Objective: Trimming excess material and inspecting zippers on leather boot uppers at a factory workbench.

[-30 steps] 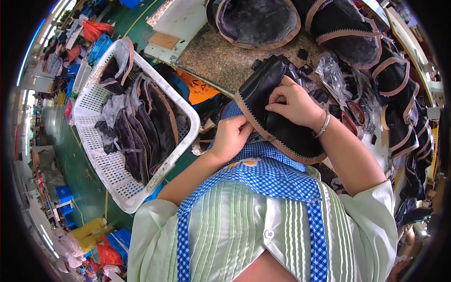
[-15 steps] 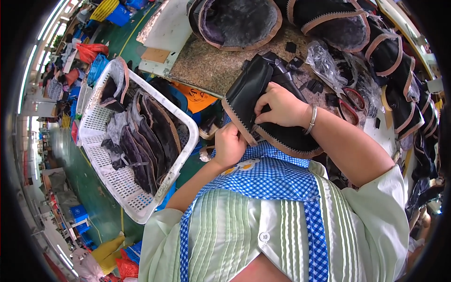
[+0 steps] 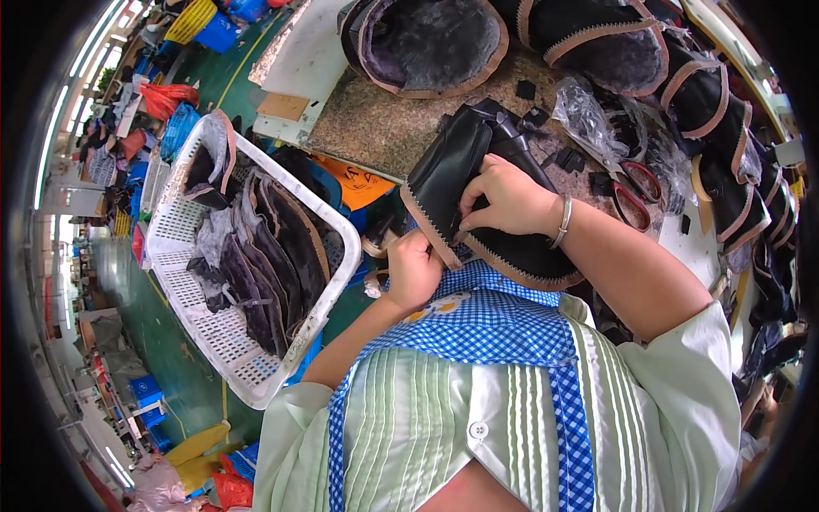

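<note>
A black leather boot upper (image 3: pixel 448 158) with a tan, zigzag-cut edge is held in front of my apron, over the table's near edge. My left hand (image 3: pixel 415 271) is closed round its lower left edge, fingers curled behind the tan trim. My right hand (image 3: pixel 510 200) rests over the split between the upper's two sides. Its thumb and forefinger are pinched together beside the inner edge; whatever lies between the tips is too small to make out. Past my right wrist, red-handled scissors (image 3: pixel 636 194) lie on the table.
To my left stands a white plastic basket (image 3: pixel 339 256) of stacked dark, fur-lined uppers. More black uppers (image 3: pixel 431 43) with tan edges line the far and right sides of the speckled table (image 3: pixel 367 119). Clear plastic wrapping (image 3: pixel 589 119) and small black scraps lie near the scissors.
My right hand's pinched fingers have shifted slightly down and left along the upper's inner edge. My left hand keeps its hold, and the whole view has moved a little.
</note>
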`<action>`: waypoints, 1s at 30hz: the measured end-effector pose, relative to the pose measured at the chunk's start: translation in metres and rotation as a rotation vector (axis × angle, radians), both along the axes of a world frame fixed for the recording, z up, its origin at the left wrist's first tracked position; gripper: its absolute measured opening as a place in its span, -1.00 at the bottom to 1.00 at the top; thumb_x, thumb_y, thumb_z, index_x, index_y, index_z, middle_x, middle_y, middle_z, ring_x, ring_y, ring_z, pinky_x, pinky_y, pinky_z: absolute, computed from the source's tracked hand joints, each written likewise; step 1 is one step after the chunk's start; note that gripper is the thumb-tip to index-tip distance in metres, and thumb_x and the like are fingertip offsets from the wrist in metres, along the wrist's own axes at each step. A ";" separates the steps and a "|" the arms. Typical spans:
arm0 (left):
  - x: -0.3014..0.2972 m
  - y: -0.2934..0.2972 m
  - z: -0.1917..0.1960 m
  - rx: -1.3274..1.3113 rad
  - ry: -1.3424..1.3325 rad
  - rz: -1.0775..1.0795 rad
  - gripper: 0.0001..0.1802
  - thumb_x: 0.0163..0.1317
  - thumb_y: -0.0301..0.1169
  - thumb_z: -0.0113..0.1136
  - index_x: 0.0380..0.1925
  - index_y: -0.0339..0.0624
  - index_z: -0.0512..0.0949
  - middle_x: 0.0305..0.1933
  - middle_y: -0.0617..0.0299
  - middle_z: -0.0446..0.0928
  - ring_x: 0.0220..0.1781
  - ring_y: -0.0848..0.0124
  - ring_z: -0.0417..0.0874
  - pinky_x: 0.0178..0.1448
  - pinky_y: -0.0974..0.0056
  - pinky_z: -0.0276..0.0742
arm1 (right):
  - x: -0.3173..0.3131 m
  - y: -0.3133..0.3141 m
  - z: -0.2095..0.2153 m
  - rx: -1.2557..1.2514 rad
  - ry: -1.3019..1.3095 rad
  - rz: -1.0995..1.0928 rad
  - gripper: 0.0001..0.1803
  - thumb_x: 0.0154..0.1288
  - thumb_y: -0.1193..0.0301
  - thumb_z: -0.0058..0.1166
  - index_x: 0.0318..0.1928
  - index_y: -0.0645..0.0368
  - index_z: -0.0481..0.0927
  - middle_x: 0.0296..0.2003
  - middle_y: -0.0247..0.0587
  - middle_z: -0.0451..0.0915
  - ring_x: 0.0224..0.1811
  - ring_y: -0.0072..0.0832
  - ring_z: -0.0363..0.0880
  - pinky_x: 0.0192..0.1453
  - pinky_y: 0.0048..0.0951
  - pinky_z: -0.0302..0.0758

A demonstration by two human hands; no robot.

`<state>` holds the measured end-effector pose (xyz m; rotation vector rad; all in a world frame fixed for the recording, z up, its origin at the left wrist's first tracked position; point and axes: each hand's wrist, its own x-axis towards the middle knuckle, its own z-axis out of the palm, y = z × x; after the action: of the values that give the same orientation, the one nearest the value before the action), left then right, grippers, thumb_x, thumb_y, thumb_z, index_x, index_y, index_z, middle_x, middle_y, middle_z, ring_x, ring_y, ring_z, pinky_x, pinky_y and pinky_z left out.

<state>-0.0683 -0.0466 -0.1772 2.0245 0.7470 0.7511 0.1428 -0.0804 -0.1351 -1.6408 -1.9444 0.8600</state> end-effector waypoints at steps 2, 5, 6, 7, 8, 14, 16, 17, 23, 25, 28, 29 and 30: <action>-0.001 0.000 -0.001 0.009 0.000 0.009 -0.94 0.03 -0.60 0.23 -0.45 -0.31 0.62 -0.47 -0.01 0.62 -0.43 0.09 0.68 -0.36 0.18 0.54 | -0.001 0.001 0.000 -0.004 0.002 0.009 -0.80 -0.10 0.27 0.40 -0.43 0.03 0.74 -0.33 -0.27 0.60 -0.05 -0.29 0.40 0.13 -0.36 0.32; -0.001 0.000 -0.001 0.093 0.020 0.006 -0.94 0.04 -0.59 0.23 -0.43 -0.30 0.62 -0.46 -0.01 0.62 -0.42 0.07 0.67 -0.35 0.17 0.54 | -0.002 0.000 0.001 0.014 0.001 -0.007 -0.80 -0.11 0.26 0.40 -0.43 0.03 0.74 -0.33 -0.28 0.61 -0.07 -0.30 0.40 0.14 -0.37 0.31; -0.002 0.000 0.000 0.067 0.024 0.009 -0.94 0.04 -0.58 0.23 -0.43 -0.30 0.62 -0.46 -0.01 0.62 -0.42 0.07 0.67 -0.35 0.16 0.54 | -0.003 0.000 0.001 0.009 0.003 -0.008 -0.80 -0.11 0.26 0.40 -0.43 0.03 0.74 -0.33 -0.27 0.61 -0.08 -0.30 0.41 0.14 -0.37 0.30; -0.002 0.000 0.001 0.042 0.029 0.009 -0.94 0.04 -0.58 0.23 -0.43 -0.30 0.62 -0.45 -0.01 0.61 -0.41 0.06 0.67 -0.35 0.16 0.54 | -0.003 0.000 0.001 0.005 0.005 -0.012 -0.80 -0.11 0.26 0.40 -0.43 0.03 0.74 -0.32 -0.27 0.62 -0.09 -0.30 0.41 0.14 -0.37 0.30; -0.003 0.001 0.001 0.042 0.028 0.008 -0.94 0.04 -0.58 0.23 -0.43 -0.30 0.62 -0.45 -0.01 0.61 -0.41 0.06 0.67 -0.35 0.16 0.54 | -0.002 0.000 0.001 0.006 0.004 -0.013 -0.80 -0.11 0.26 0.40 -0.43 0.03 0.74 -0.32 -0.27 0.62 -0.09 -0.30 0.41 0.14 -0.37 0.30; -0.004 0.001 0.004 0.028 0.007 -0.015 -0.95 0.04 -0.59 0.22 -0.45 -0.29 0.61 -0.44 -0.01 0.61 -0.41 0.05 0.66 -0.35 0.16 0.53 | -0.003 -0.001 0.003 0.008 0.011 -0.001 -0.80 -0.10 0.26 0.38 -0.43 0.05 0.74 -0.33 -0.22 0.62 -0.09 -0.28 0.43 0.14 -0.36 0.30; 0.000 0.004 0.002 0.103 -0.013 -0.032 -0.93 0.04 -0.60 0.20 -0.43 -0.29 0.61 -0.45 -0.02 0.59 -0.41 0.03 0.64 -0.37 0.13 0.52 | -0.003 -0.001 0.002 0.037 0.045 -0.034 -0.83 -0.08 0.25 0.36 -0.49 0.03 0.74 -0.41 -0.27 0.65 -0.03 -0.27 0.48 0.35 -0.23 0.20; 0.001 0.006 0.004 0.105 -0.014 -0.031 -0.93 0.04 -0.60 0.20 -0.43 -0.29 0.61 -0.45 -0.02 0.59 -0.41 0.03 0.64 -0.37 0.13 0.52 | -0.003 -0.003 0.002 0.038 0.044 -0.033 -0.83 -0.08 0.25 0.36 -0.49 0.03 0.74 -0.41 -0.27 0.65 -0.03 -0.27 0.48 0.35 -0.23 0.20; 0.016 0.016 0.017 0.241 -0.047 -0.113 -0.90 0.02 -0.58 0.21 -0.40 -0.28 0.58 -0.47 -0.05 0.55 -0.45 -0.04 0.58 -0.40 0.06 0.47 | 0.006 -0.008 0.038 0.514 -0.237 -0.259 -0.88 -0.05 0.43 0.27 -0.48 0.17 0.61 -0.26 -0.26 0.45 -0.11 -0.25 0.44 0.03 -0.27 0.38; 0.023 0.021 0.028 0.222 -0.040 -0.126 -0.91 0.04 -0.57 0.21 -0.40 -0.28 0.58 -0.48 -0.05 0.54 -0.45 -0.05 0.57 -0.39 0.06 0.46 | 0.011 -0.004 0.046 0.542 -0.303 -0.248 -0.87 -0.06 0.39 0.28 -0.49 0.14 0.63 -0.26 -0.30 0.46 -0.05 -0.34 0.44 0.10 -0.24 0.36; 0.026 0.025 0.033 0.121 -0.120 -0.158 -0.91 0.06 -0.58 0.20 -0.38 -0.30 0.58 -0.47 -0.05 0.56 -0.43 -0.03 0.59 -0.37 0.11 0.48 | 0.012 -0.003 0.050 0.590 -0.163 -0.165 -0.87 -0.02 0.47 0.24 -0.43 0.21 0.57 -0.25 -0.24 0.47 -0.07 -0.27 0.46 0.09 -0.27 0.38; 0.025 0.025 0.037 0.061 -0.129 -0.167 -0.91 0.07 -0.58 0.19 -0.38 -0.30 0.58 -0.46 -0.05 0.57 -0.42 -0.03 0.60 -0.36 0.13 0.49 | 0.014 -0.002 0.050 0.590 -0.116 -0.115 -0.83 0.01 0.52 0.22 -0.36 0.24 0.51 -0.23 -0.18 0.48 -0.12 -0.19 0.49 0.03 -0.26 0.42; 0.027 0.024 0.041 -0.026 -0.168 -0.158 -0.89 0.08 -0.58 0.16 -0.35 -0.29 0.58 -0.44 -0.03 0.59 -0.41 -0.01 0.62 -0.34 0.15 0.51 | 0.014 -0.004 0.049 0.544 -0.037 -0.123 -0.82 0.05 0.55 0.19 -0.31 0.25 0.49 -0.21 -0.14 0.49 -0.14 -0.17 0.51 0.00 -0.25 0.45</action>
<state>-0.0410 -0.0222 -0.1358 1.9436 0.4919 0.8033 0.1570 -0.0841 -0.0863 -1.4272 -1.8604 0.2187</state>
